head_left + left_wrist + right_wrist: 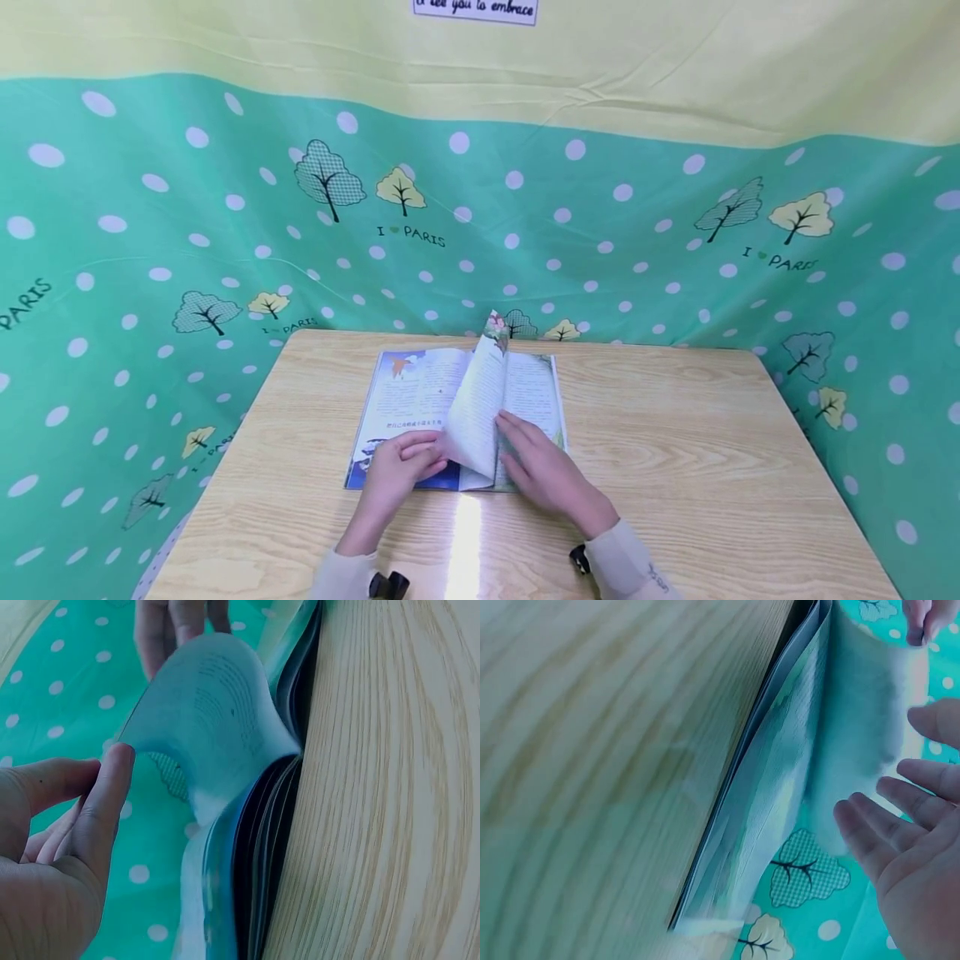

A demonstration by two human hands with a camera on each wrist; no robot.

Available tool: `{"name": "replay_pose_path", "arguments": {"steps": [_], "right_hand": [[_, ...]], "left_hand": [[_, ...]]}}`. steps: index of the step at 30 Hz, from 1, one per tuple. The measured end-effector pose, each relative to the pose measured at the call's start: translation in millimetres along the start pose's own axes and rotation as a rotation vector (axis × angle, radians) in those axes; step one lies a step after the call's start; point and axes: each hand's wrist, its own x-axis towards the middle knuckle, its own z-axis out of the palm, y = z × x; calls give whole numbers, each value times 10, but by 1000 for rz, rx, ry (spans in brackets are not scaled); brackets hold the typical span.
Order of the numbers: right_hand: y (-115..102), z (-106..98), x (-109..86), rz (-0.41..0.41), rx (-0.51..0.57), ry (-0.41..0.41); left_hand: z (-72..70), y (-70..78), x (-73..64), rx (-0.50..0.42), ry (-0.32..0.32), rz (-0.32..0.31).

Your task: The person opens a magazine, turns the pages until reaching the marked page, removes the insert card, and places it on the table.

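Note:
An open magazine (401, 392) with printed text and pictures lies on the wooden table. One of its pages (477, 408) stands raised and curved near the spine. My left hand (401, 467) pinches the lower corner of that page between thumb and finger, and the left wrist view shows this left hand (67, 832) at the page's edge. Over the right-hand side, my right hand (543, 467) has its fingers extended, fingertips right by the raised page. In the right wrist view the right hand's fingers (900, 817) are spread and loosely bent, holding nothing.
The light wooden table (690, 450) stretches out on both sides of the magazine. A green and yellow cloth (540, 200) with dots and trees hangs behind the table and along its sides. Dark wrist devices (389, 585) sit by the pale sleeves.

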Motion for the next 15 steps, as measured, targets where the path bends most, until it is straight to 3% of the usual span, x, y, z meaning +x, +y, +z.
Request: {"name": "replay_pose_path", "arguments": {"steps": [4, 15], "right_hand": [[50, -14, -36, 35, -13, -34], [115, -7, -131, 108, -63, -234]], "left_hand": [[-157, 54, -45, 15, 58, 13], [-564, 107, -172, 80, 172, 14]]}}
